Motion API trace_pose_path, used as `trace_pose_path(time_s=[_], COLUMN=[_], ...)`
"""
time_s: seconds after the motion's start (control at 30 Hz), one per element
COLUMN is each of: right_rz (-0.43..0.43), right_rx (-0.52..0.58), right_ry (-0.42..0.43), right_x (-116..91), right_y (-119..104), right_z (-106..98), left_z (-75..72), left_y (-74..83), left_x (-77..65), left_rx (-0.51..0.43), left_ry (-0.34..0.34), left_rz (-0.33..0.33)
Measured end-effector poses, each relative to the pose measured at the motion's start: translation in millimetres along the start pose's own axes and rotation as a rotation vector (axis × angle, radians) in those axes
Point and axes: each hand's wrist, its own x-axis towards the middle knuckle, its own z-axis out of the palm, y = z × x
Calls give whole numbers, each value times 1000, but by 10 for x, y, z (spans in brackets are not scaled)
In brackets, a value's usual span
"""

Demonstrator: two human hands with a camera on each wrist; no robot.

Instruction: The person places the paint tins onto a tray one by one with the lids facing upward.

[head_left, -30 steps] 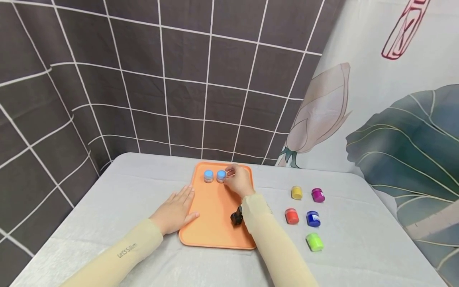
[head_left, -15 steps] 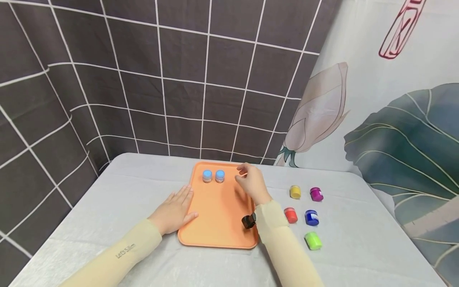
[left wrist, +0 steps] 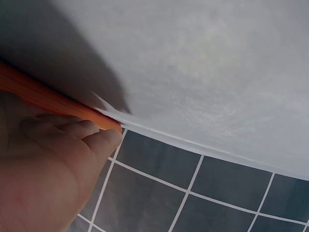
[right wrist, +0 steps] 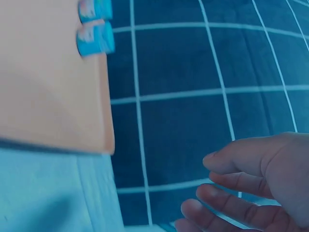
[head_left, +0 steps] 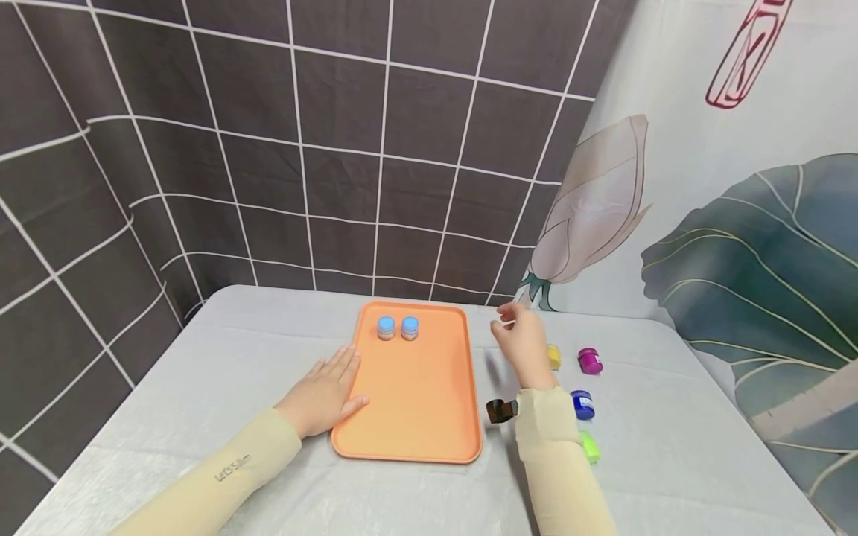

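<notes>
Yellow jar (head_left: pixel 554 358) sits about 4 o'clock from my right hand (head_left: pixel 526 348), the nearer; empty, fingers loose. Left hand (head_left: pixel 319 396) flat on tray (head_left: pixel 415 394) edge.

Left hand (head_left: pixel 316 398) lies outstretched; right hand (head_left: pixel 523 342) hovers.

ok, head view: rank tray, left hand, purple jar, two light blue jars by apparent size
1. Orange tray
2. Left hand
3. Purple jar
4. Left light blue jar and right light blue jar: look alike, unranked
</notes>
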Motion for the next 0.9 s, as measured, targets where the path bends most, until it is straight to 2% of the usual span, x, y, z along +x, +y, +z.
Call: trace_pose_path(time_s=[0.23, 0.5, 0.73, 0.9], right_rz=[60, 131, 282, 345], right_rx=[-28, -81, -125, -160], right_ry=[75, 114, 79, 41], right_x=[-58, -93, -120, -123], right_y=[171, 302, 395, 481], right_z=[-171, -281, -336, -355], left_z=[0, -9, 1, 15], left_y=[0, 3, -19, -20], left_x=[1, -6, -9, 7], left_rx=[2, 0, 8, 11], left_ry=[-4, -7, 3, 2], left_rz=[-1, -8, -8, -6])
